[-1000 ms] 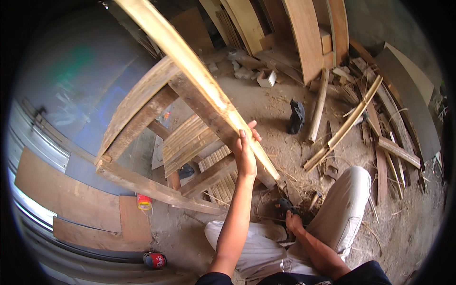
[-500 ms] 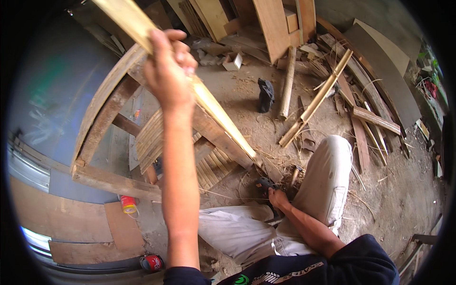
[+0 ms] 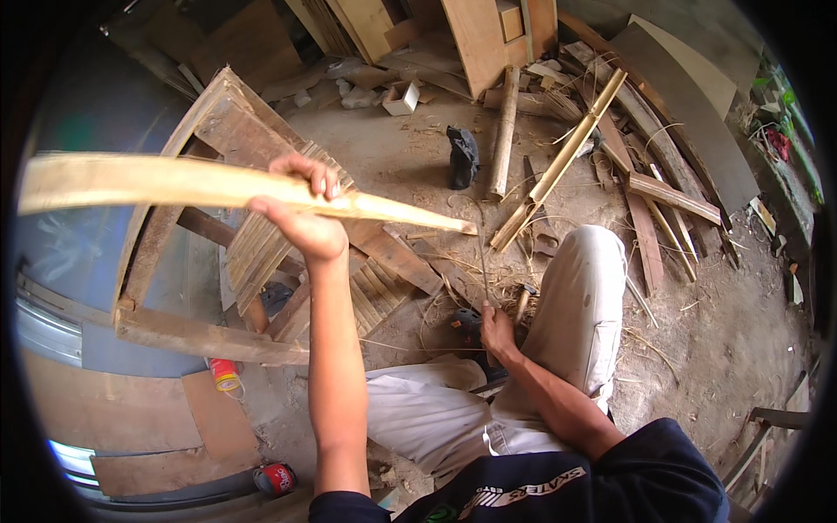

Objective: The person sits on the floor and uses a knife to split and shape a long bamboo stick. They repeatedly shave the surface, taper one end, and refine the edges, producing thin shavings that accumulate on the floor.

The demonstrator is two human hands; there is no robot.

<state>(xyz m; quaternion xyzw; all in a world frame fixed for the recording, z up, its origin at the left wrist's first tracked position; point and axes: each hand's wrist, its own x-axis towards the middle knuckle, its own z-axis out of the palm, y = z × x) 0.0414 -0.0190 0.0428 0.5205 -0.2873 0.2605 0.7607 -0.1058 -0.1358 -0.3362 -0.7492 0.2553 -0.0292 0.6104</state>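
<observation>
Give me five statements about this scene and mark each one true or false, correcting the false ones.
1. The left hand grips the long pale strip. True.
2. The right hand also grips that strip. False: the right hand is lower down, apart from the strip.
3. The red-and-yellow can is to the right of the raised knee. False: the can is at the left, near the wooden frame.
4. A small open box sits on the floor beyond the hands. True.
5. The person's trousers are black. False: the trousers are pale; the shirt is dark.
</observation>
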